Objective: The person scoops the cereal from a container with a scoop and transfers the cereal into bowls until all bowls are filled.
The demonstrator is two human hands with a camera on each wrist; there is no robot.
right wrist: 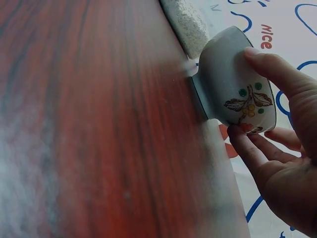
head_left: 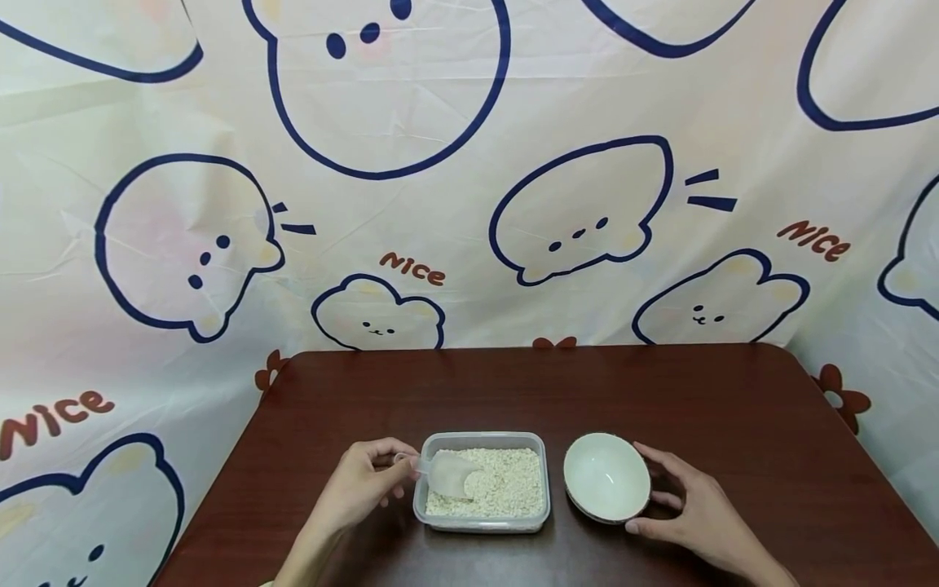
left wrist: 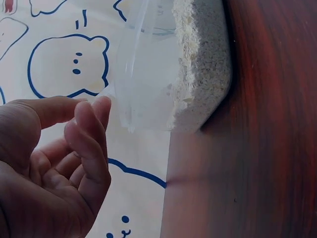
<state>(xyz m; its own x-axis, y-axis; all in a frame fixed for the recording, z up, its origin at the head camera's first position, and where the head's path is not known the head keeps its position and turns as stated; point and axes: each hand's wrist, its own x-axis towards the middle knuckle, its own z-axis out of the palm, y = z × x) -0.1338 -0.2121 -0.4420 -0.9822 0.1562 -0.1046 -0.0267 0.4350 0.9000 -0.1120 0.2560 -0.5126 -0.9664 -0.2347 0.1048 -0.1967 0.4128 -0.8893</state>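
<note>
My left hand (head_left: 358, 483) pinches the handle of a translucent plastic scoop (head_left: 449, 475) between thumb and fingers. The scoop's blade lies over pale, oat-like flakes (head_left: 509, 481) in a clear rectangular plastic container (head_left: 484, 526). To the right stands a white bowl (head_left: 607, 477), bare inside, with a leaf-and-flower pattern on its outer wall (right wrist: 247, 101). My right hand (head_left: 693, 507) holds this bowl from its right side, thumb at the near rim and fingers curved round the wall. In the left wrist view, the flakes (left wrist: 203, 59) show through the container's side.
A dark reddish-brown wooden table (head_left: 367, 391) bears the container and bowl side by side near its front. Behind and beside the table hangs a pale cloth (head_left: 455, 212) printed with blue-outlined bears and red lettering.
</note>
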